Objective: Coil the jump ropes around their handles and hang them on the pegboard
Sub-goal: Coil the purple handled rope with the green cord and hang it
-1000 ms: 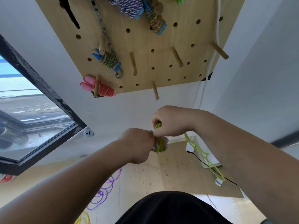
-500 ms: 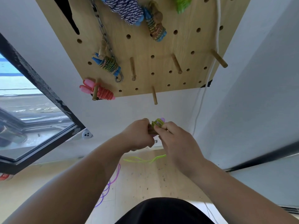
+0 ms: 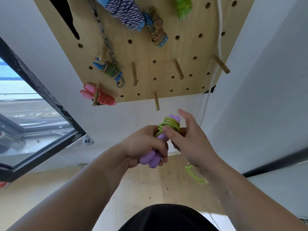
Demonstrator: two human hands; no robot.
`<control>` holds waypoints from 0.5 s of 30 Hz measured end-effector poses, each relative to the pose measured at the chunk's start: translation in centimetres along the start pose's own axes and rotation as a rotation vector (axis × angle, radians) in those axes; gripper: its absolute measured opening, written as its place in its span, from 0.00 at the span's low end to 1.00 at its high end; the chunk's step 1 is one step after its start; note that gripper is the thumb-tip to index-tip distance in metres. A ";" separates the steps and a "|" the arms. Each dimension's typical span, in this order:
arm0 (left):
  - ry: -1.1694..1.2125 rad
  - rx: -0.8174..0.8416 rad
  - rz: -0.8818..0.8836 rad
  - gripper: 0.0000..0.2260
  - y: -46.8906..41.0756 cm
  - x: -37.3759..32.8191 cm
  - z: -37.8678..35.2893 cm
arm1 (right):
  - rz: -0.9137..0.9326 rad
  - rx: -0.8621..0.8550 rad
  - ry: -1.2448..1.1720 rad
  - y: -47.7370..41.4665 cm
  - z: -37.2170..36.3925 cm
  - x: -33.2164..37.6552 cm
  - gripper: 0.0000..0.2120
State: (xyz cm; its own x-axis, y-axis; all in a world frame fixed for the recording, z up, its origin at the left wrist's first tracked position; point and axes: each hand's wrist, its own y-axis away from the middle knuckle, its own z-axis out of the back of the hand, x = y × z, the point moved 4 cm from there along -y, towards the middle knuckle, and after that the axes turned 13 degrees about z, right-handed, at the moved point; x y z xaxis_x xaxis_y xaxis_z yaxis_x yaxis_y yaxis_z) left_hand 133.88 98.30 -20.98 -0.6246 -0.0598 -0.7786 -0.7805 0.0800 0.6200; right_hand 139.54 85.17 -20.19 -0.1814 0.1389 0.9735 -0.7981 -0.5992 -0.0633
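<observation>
The person stands just under the wooden pegboard [image 3: 188, 52], arms raised in front of them. Their left hand [image 3: 146, 145] is clenched round the 2 purple handles [image 3: 150, 160] of a jump rope, held side by side with the butt ends poking out below the fist. The green rope [image 3: 171, 125] is wound in tight turns round the upper part of the handles, close under the lowest bare peg [image 3: 156, 100]. The right hand [image 3: 190, 140] has its thumb pressed on the front of the coil and seems to pinch it against the fingers behind, though the raised fingertips [image 3: 183, 114] are blurred. A loose green tail [image 3: 195, 175] dangles below the right wrist. On the board a pink jump rope [image 3: 101, 98] already hangs coiled, with a blue-handled one [image 3: 108, 70] above it beside a metal chain [image 3: 102, 33].
</observation>
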 end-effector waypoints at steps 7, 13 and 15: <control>-0.009 0.012 0.060 0.10 0.1 0.8 0.0 | 0.058 0.204 0.041 -0.6 0.3 -0.3 0.14; -0.511 -0.839 -0.202 0.14 0.6 0.7 0.2 | -0.039 -0.067 0.079 -0.7 0.2 -1.4 0.19; -0.823 -1.070 -0.358 0.26 0.8 1.5 -0.5 | -0.130 -0.139 -0.050 -1.2 0.8 -1.5 0.23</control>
State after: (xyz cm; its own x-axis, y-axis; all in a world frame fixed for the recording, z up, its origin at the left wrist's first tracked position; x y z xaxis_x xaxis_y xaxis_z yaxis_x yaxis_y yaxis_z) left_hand 132.30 97.77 -21.61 -0.4874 0.7089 -0.5098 -0.7658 -0.6275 -0.1405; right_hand 141.20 85.08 -21.42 -0.0455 0.1662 0.9850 -0.8850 -0.4640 0.0375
